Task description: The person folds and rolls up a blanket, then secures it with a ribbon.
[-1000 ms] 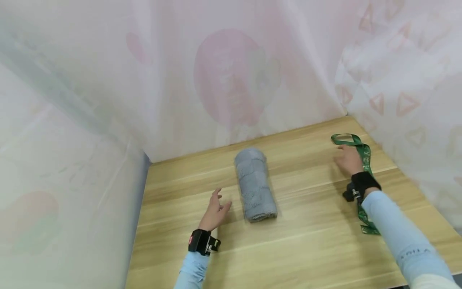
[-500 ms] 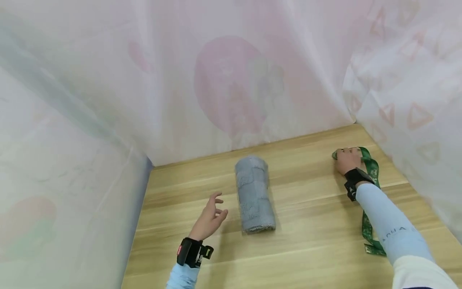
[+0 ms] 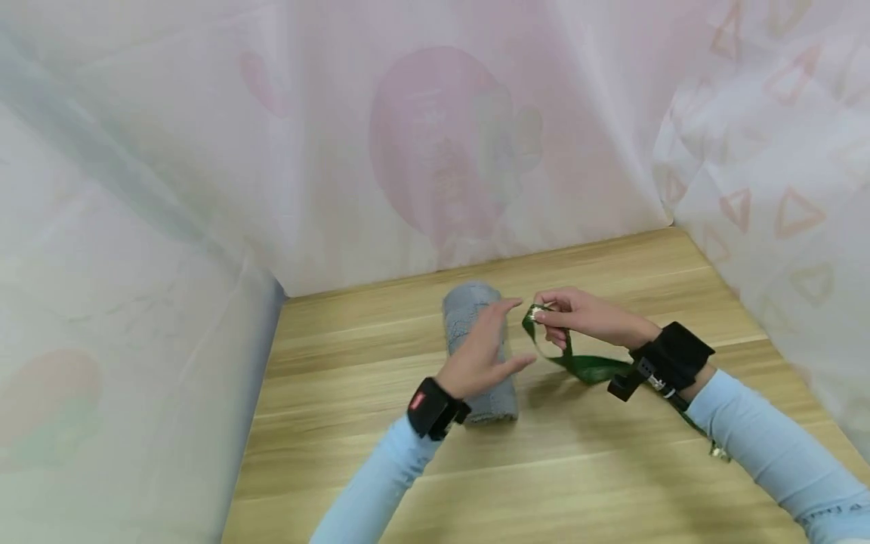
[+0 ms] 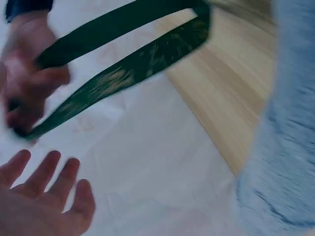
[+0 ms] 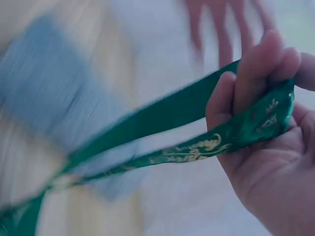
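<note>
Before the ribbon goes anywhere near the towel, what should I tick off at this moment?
1. Right hand grips green ribbon: ok, fingers curl round a folded loop, as the right wrist view shows.
2. Left hand free: ok, fingers straight, holding nothing, above the towel.
3. Grey towel rolled: ok, lying on the wooden table.
4. Ribbon untangled: cannot tell, its tail runs under the right sleeve.
5. Ribbon clear of towel: ok, apart in the head view.
</note>
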